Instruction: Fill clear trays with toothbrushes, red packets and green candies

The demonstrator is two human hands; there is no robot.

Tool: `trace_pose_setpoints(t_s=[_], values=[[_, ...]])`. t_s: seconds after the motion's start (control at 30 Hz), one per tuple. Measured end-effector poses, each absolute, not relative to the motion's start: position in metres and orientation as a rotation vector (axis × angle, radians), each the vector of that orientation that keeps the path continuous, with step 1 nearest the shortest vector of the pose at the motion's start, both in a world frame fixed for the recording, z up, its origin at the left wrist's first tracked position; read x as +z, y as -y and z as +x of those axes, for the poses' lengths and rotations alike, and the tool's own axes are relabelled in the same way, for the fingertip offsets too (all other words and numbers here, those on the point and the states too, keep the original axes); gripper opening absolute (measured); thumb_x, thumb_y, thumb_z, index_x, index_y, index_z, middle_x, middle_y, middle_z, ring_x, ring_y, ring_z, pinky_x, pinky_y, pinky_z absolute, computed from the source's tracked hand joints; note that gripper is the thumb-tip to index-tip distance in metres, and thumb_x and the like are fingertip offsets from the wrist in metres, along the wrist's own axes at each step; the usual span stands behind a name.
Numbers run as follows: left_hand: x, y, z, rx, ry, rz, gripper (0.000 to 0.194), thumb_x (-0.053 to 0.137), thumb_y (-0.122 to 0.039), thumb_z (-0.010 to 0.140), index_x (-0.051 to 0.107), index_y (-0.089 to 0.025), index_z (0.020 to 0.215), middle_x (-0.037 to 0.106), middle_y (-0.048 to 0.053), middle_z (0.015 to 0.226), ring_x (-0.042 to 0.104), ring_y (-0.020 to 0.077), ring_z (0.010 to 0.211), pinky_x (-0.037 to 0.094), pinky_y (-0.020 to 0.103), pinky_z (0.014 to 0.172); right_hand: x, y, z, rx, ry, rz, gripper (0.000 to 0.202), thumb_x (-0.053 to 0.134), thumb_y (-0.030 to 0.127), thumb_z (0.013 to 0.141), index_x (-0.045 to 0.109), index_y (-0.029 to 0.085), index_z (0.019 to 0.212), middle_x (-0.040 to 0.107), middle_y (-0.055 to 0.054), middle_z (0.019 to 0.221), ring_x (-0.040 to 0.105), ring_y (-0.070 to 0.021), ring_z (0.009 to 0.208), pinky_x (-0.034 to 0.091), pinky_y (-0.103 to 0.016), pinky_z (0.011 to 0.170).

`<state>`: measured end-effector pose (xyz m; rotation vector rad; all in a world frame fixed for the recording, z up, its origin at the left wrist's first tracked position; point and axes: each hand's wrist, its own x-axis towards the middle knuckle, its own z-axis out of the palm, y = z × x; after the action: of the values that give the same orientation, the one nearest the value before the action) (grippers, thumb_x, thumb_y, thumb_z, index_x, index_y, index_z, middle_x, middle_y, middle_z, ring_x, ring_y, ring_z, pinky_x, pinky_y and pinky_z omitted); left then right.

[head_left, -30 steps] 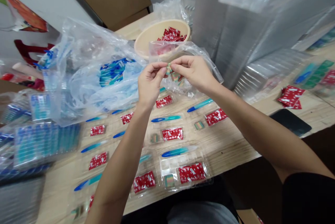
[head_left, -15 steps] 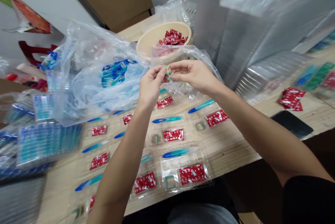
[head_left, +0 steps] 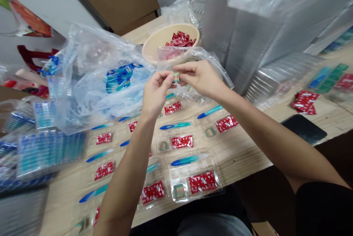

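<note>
Between my hands, above the table, is a small square striped in green and tan (head_left: pixel 175 77). My left hand (head_left: pixel 157 90) pinches its left side between thumb and fingers. From the right, my right hand (head_left: pixel 202 78) closes on the other side, its index finger over the top; the fingertips partly hide the piece. Below lie clear plastic trays (head_left: pixel 194 170), each with a blue-to-teal pen (head_left: pixel 185 160) and a red printed packet (head_left: pixel 203 183). Some trays also hold a similar striped square (head_left: pixel 179 191). Just behind my hands is an open clear bag (head_left: pixel 205 55).
A cream bowl (head_left: pixel 150 46) of red packets stands at the back. On the left are a large plastic bag (head_left: pixel 91 92) of blue pens and stacked filled trays (head_left: pixel 41 155). Tall stacks of clear trays (head_left: pixel 242 41) rise at right, near loose red packets (head_left: pixel 305 102) and a black phone (head_left: pixel 303 128).
The striped square now sits flatter and more fully in view between my fingertips. My left hand has shifted slightly left and down; the right hand's fingers have moved in against the piece.
</note>
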<state>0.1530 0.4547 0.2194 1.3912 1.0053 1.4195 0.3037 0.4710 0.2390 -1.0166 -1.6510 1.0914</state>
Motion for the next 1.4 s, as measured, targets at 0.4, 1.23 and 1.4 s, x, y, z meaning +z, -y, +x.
trace_pose_setpoints(t_s=[0.4, 1.23, 1.4], values=[[0.232, -0.442, 0.146, 1.365, -0.855, 1.040, 0.007, 0.068, -0.016, 0.082, 0.063, -0.020, 0.083, 0.065, -0.003, 0.076, 0.061, 0.0062, 0.066, 0.053, 0.019, 0.070, 0.242, -0.473, 0.313, 0.466, 2.409, -1.555, 0.014, 0.061, 0.015, 0.081, 0.073, 0.011, 0.088, 0.071, -0.015, 0.091, 0.065, -0.0276, 0.095, 0.047, -0.035, 0.081], [0.236, -0.407, 0.137, 1.347, -0.934, 0.876, 0.007, 0.068, -0.013, 0.080, 0.062, -0.017, 0.080, 0.064, -0.001, 0.074, 0.060, 0.0068, 0.065, 0.054, 0.021, 0.067, 0.232, -0.462, 0.332, 0.512, 2.404, -1.484, 0.016, 0.062, 0.000, 0.068, 0.069, 0.014, 0.072, 0.064, -0.007, 0.071, 0.059, -0.0184, 0.070, 0.043, -0.032, 0.066], [0.239, -0.401, 0.140, 1.299, -0.919, 0.872, 0.009, 0.071, -0.014, 0.076, 0.064, -0.016, 0.080, 0.065, -0.001, 0.074, 0.059, 0.0066, 0.063, 0.051, 0.019, 0.061, 0.256, -0.443, 0.323, 0.819, 1.982, -1.206, 0.015, 0.058, 0.006, 0.078, 0.071, 0.012, 0.082, 0.068, -0.004, 0.074, 0.062, -0.0146, 0.068, 0.048, -0.030, 0.069]])
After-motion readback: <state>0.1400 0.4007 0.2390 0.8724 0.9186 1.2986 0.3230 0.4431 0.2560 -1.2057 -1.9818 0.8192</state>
